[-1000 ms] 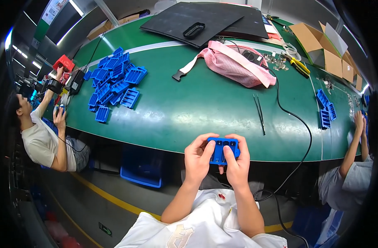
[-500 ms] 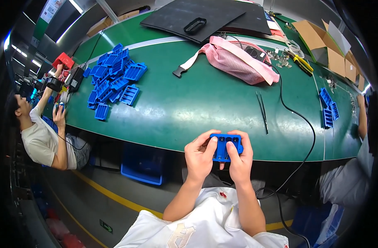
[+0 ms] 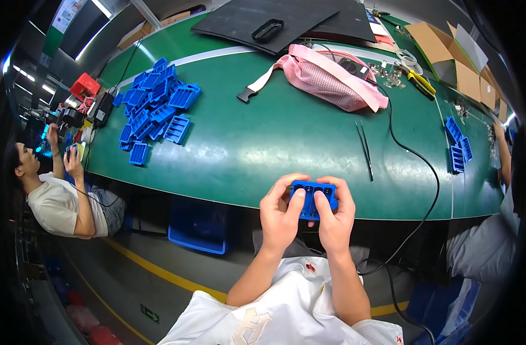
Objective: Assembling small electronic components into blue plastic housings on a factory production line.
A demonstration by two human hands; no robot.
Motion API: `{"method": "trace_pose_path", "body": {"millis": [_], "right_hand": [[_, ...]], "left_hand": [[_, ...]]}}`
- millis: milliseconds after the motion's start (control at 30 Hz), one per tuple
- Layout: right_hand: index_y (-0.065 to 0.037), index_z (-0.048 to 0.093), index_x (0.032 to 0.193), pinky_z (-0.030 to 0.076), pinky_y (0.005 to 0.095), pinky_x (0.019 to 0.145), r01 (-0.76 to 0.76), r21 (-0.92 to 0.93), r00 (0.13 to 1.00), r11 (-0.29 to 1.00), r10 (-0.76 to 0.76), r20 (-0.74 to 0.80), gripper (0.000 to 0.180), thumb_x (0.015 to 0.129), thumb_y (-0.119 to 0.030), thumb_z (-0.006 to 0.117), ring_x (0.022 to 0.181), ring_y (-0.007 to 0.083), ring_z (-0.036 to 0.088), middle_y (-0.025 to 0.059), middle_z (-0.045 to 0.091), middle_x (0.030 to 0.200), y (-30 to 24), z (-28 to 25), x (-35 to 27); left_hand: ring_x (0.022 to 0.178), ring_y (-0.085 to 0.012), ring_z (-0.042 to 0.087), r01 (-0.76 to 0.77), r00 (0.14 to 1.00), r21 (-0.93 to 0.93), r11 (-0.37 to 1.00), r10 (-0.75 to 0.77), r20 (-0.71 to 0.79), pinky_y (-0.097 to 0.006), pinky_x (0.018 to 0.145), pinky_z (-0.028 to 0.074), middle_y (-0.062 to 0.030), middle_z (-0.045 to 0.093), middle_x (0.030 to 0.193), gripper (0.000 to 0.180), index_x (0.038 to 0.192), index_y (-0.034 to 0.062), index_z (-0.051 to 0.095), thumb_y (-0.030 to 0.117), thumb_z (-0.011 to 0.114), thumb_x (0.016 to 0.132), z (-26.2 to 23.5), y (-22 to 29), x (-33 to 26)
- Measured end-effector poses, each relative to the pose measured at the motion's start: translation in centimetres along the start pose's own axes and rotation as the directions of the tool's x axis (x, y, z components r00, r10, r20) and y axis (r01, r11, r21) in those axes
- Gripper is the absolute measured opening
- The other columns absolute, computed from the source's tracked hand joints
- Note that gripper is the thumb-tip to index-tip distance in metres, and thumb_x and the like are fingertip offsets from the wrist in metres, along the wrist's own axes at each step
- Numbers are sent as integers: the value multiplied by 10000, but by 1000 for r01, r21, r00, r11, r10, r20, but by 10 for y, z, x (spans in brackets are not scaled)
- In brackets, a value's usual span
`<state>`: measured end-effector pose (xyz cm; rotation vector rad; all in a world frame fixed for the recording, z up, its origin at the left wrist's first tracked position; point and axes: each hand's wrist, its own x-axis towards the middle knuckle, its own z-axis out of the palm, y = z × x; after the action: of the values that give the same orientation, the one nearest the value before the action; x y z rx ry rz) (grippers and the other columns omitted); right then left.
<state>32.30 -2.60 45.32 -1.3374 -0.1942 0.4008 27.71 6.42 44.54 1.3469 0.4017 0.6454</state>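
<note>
Both of my hands grip one small blue plastic tray (image 3: 313, 194) with slotted compartments, held just in front of the near edge of the green table (image 3: 263, 144). My left hand (image 3: 283, 217) wraps its left side, thumb pressed on top. My right hand (image 3: 334, 214) wraps its right side, thumb also on top. A pile of several matching blue trays (image 3: 155, 109) lies on the table at the far left, out of reach of either hand.
Black tweezers (image 3: 365, 148) and a black cable (image 3: 415, 158) lie right of centre. A pink mesh bag (image 3: 331, 77) and black mat (image 3: 274, 23) sit farther back. More blue trays (image 3: 457, 145) and cardboard boxes (image 3: 453, 52) are right. People sit at left (image 3: 56, 195) and right (image 3: 493, 230).
My hands and the blue tray have stayed near the table's front edge, shifting slightly; the thumbs now press on the tray's top.
</note>
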Motion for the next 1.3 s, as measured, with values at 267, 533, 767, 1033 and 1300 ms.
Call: {"method": "trace_pose_path", "body": {"millis": [267, 533, 767, 1033, 1300], "right_hand": [[-18, 555, 923, 433, 228, 636, 179, -134, 979, 975, -190, -73, 114, 812, -36, 565, 712, 85, 515, 31, 579, 821, 10, 3, 5], [-10, 572, 911, 449, 231, 655, 215, -152, 970, 965, -229, -80, 116, 800, -43, 582, 729, 95, 542, 52, 611, 824, 13, 4, 4], [-1, 578, 909, 456, 237, 674, 212, -150, 970, 966, -226, -85, 121, 792, -31, 584, 749, 107, 558, 67, 622, 847, 14, 2, 3], [6, 581, 911, 463, 243, 694, 241, -152, 961, 959, -257, -98, 125, 788, -13, 579, 767, 120, 569, 80, 629, 852, 16, 3, 3], [-3, 540, 956, 457, 236, 616, 88, -59, 996, 994, -86, 32, 137, 846, -78, 509, 684, 104, 547, 47, 586, 815, 13, -4, 3]], "left_hand": [[973, -189, 541, -32, 999, -81, 996, 34, 32, -297, 864, 421, -160, 561, 1089, 137, 928, -29, 554, 24, 522, 806, 8, -11, 2], [932, -195, 546, -80, 997, -59, 995, 79, -18, -309, 838, 434, -156, 562, 1026, 96, 870, -26, 541, 19, 508, 792, 12, -15, -1], [899, -189, 541, -165, 986, 4, 986, 165, -35, -307, 826, 430, -154, 550, 1005, 98, 860, -24, 543, 23, 510, 780, 14, -17, -1], [889, -186, 531, -207, 975, 61, 977, 210, -67, -312, 823, 425, -147, 548, 975, 98, 843, -17, 545, 16, 509, 758, 15, -20, -2], [921, -187, 531, -45, 995, -79, 996, 37, -97, -303, 828, 432, -142, 534, 1033, 94, 862, -24, 543, -3, 502, 781, 14, -15, -4]]}}
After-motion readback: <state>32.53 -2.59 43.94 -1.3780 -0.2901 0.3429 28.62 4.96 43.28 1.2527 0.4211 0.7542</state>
